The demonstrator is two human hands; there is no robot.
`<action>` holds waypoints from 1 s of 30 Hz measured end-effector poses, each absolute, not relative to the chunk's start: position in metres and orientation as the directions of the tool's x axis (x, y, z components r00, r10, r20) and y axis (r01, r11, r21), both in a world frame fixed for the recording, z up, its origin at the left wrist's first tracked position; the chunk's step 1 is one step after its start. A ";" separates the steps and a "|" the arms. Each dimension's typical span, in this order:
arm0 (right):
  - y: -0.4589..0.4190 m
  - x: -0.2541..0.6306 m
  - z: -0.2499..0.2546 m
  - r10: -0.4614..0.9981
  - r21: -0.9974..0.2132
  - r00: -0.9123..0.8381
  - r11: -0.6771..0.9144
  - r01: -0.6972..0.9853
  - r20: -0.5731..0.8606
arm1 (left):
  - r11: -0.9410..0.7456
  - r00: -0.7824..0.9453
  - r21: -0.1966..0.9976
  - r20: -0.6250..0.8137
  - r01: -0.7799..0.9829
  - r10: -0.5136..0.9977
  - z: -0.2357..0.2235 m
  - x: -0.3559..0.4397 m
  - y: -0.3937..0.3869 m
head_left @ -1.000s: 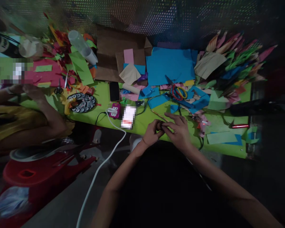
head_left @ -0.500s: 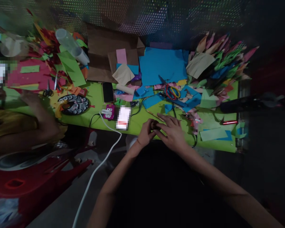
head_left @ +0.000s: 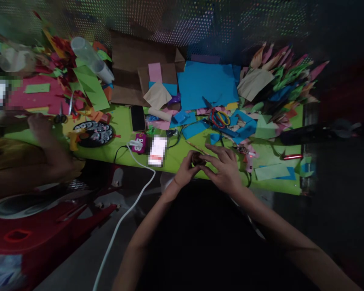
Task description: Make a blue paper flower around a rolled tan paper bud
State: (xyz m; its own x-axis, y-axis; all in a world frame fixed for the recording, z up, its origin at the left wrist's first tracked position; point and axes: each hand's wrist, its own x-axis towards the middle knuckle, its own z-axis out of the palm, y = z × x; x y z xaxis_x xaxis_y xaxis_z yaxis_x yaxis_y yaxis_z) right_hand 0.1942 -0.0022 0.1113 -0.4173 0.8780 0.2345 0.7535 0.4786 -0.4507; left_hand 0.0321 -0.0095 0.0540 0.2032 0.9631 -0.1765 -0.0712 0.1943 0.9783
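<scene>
While the left hand pinches a brown piece, right hand touches its right side, outer fingers spread; grip, long axis unclear.

Now seeing more of brown piece btwn fingers of L hand & R hand; also seeing co-worker's hand closer to scissors vs 1 sec ago.

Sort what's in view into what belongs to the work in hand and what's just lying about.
In the work:
small brown piece, between the fingers of the left hand and right hand
pink glue gun, probably, as its red light glows nearby

Lying about, it seems:
dark phone
clear plastic container
blue sheet
</scene>
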 end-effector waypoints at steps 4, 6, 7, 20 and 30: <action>-0.004 0.191 0.112 0.879 -0.428 -0.439 0.474 0.769 0.186 | 0.156 0.199 0.987 -0.145 -0.040 0.969 0.052 0.033 -0.010; -0.005 0.189 0.112 0.876 -0.420 -0.457 0.476 0.773 0.153 | 0.122 0.203 0.992 -0.116 -0.017 0.972 0.051 0.032 -0.010; -0.005 0.188 0.111 0.876 -0.417 -0.463 0.475 0.775 0.138 | 0.109 0.206 0.994 -0.106 -0.007 0.973 0.052 0.032 -0.009; -0.001 0.199 0.121 0.809 -0.437 -0.569 0.570 0.696 0.148 | 0.141 0.241 0.988 -0.122 -0.063 0.963 0.055 0.029 -0.006; -0.002 0.193 0.114 0.822 -0.453 -0.555 0.548 0.704 0.132 | 0.115 0.220 0.984 -0.144 0.140 0.965 0.061 0.026 -0.005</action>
State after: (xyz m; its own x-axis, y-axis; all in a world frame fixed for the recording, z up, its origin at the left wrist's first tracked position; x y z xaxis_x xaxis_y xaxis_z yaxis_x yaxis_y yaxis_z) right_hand 0.1929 -0.0018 0.1143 -0.5547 0.8216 0.1317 0.7036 0.5477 -0.4528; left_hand 0.0263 -0.0045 0.0613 0.2200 0.9648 -0.1440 0.1396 0.1150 0.9835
